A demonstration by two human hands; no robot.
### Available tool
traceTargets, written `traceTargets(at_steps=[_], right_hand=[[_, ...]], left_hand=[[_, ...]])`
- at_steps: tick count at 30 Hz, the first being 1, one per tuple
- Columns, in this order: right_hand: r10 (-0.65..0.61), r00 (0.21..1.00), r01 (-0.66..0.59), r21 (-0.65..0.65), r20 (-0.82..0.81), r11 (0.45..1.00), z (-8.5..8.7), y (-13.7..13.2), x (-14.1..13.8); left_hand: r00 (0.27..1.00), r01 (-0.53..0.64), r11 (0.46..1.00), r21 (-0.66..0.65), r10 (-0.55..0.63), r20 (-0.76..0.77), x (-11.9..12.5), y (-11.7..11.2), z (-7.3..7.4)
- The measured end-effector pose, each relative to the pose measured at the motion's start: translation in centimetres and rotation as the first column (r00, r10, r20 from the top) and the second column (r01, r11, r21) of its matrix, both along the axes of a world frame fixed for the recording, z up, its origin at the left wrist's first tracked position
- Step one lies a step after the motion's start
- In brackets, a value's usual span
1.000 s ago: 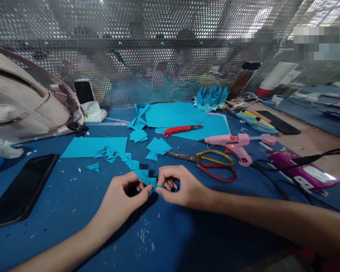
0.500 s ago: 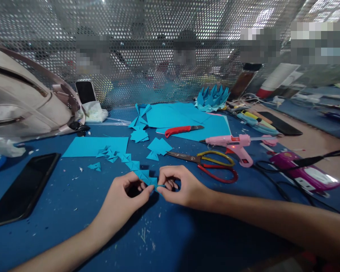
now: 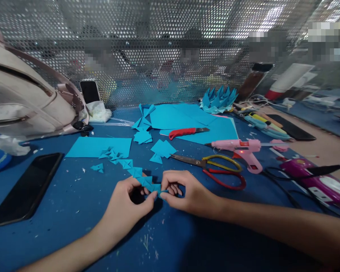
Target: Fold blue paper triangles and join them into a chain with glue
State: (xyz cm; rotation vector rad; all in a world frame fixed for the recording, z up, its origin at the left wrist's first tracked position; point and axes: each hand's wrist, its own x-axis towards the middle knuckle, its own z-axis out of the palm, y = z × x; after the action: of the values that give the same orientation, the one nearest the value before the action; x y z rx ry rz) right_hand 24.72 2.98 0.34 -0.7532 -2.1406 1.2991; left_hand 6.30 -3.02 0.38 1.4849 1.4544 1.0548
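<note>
A chain of folded blue paper pieces [image 3: 136, 172] runs from the table's middle down to my fingers. My left hand [image 3: 132, 196] pinches this chain near its close end, thumb on top. At the very tip, my right hand [image 3: 183, 190] pinches a small blue paper fold between thumb and forefinger. The fold's exact shape is mostly hidden by the fingertips. Beyond the hands lie small blue paper squares [image 3: 164, 148], and one loose folded piece [image 3: 98, 168] sits left of the chain. Scissors [image 3: 212, 164] with yellow and red handles rest beyond my right hand.
Blue sheets [image 3: 172, 116], a red-handled knife [image 3: 184, 132] and a spiky paper piece [image 3: 218, 100] lie farther back. To the right are a pink glue gun [image 3: 240, 145] and a purple power strip [image 3: 311, 177]. A phone [image 3: 28, 189] and a bag [image 3: 25, 90] occupy the left.
The whole scene has shifted slightly right and down in the view. Both hands keep their pinch on the paper chain, with little other visible movement.
</note>
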Motion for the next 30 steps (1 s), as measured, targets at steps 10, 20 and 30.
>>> traceTargets(at_steps=[10,20,30], right_hand=[[0.017,1.000,-0.018,-0.070,-0.012,0.997,0.7,0.3,0.2],[0.033,0.998,-0.034,-0.025,-0.047,0.999,0.4,0.4,0.5],[0.064,0.997,-0.065,-0.013,-0.046,0.998,0.6,0.5,0.5]], left_hand=[[1.000,0.013,0.999,0.043,-0.014,0.016,-0.5,-0.1,-0.9],[0.991,0.087,0.996,-0.003,-0.086,0.101,-1.8,0.0,-0.7],[0.995,0.095,0.995,0.026,-0.095,-0.004,-1.3,0.0,-0.4]])
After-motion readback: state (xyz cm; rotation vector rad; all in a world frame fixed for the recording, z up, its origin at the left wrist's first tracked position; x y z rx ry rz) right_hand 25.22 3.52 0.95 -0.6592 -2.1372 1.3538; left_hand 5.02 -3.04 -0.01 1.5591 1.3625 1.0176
